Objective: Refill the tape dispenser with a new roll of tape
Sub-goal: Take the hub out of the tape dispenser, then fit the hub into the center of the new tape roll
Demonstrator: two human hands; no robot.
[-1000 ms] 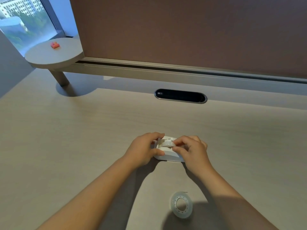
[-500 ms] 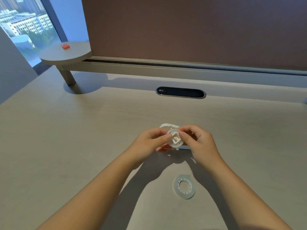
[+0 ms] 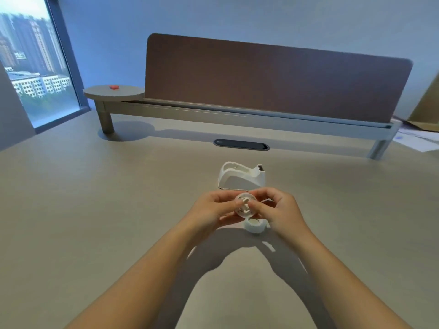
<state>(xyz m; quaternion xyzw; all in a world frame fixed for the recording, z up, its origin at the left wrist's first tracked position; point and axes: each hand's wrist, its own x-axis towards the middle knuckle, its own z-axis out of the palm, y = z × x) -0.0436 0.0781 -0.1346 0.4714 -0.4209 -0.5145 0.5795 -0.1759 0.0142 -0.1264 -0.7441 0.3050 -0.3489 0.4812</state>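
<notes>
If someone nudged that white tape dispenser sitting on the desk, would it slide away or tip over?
The white plastic tape dispenser would probably slide rather than tip: it sits low on a wide, flat base. Its cradle looks empty, so it may be lighter than usual, though such bases are often weighted. The smooth pale wooden desk suggests little grip, so a nudge could shift it.

This is an office, seen from a workstation. A wide, pale wood-grain desk point(image 3: 95, 210) carries a brown fabric privacy screen point(image 3: 273, 81) along its far edge, mounted above a low metal shelf rail point(image 3: 237, 115) that ends in a round side platform point(image 3: 114, 92). An oval cable grommet point(image 3: 241, 144) is set into the desktop. On the left, a floor-to-ceiling window point(image 3: 31, 67) looks out on high-rise buildings. At the far right lie what seem to be loose papers point(image 3: 418, 141).
</notes>
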